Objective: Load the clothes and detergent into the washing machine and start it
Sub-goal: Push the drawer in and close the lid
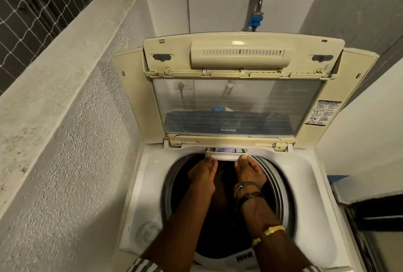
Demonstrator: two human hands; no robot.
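A white top-loading washing machine (305, 184) stands in front of me with its cream lid (237, 97) folded up against the back wall. The drum (226, 228) below my arms is dark, and I cannot make out clothes in it. At the back rim of the opening, a small white detergent drawer (225, 154) sticks out a little. My left hand (204, 172) touches the drawer's left front corner with its fingertips. My right hand (248, 170) touches the right front corner. Both hands press flat against the drawer front, holding nothing.
A rough white parapet wall (65, 119) runs close along the left side, with netting (32, 10) above it. A tap with a blue hose fitting (255, 19) hangs on the wall behind the lid. A dark door frame (375, 217) stands at the right.
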